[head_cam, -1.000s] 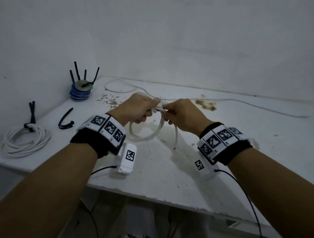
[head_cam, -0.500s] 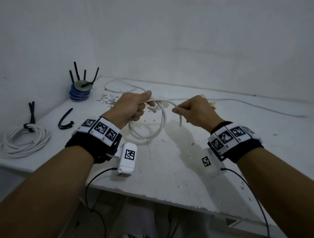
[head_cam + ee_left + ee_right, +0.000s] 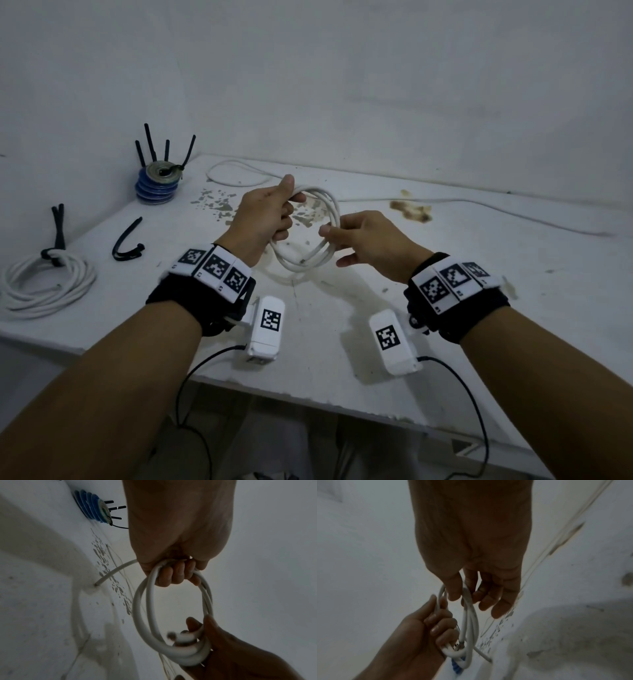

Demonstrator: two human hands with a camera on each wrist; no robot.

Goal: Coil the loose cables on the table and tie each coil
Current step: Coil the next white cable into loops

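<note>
A white cable coil (image 3: 301,266) of a few loops hangs just above the table between my hands. My left hand (image 3: 286,219) grips its upper left part, fingers curled round the loops (image 3: 171,574). On the coil's right side, my right hand (image 3: 328,234) pinches the strands between thumb and forefinger, the other fingers loosely spread (image 3: 498,609). A short free cable end (image 3: 106,579) sticks out past the left hand. In the left wrist view the right hand (image 3: 217,642) holds the coil's (image 3: 142,615) far side.
A tied white coil (image 3: 44,287) with a black tie lies at the table's left edge. A loose black tie (image 3: 126,241) lies beside it. Blue spools holding black ties (image 3: 159,180) stand at the back left. Another loose white cable (image 3: 479,210) runs along the back.
My right hand swung out to the right with the cable, then came back and now pinches the coil's right side. My left hand rose slightly with the coil.
</note>
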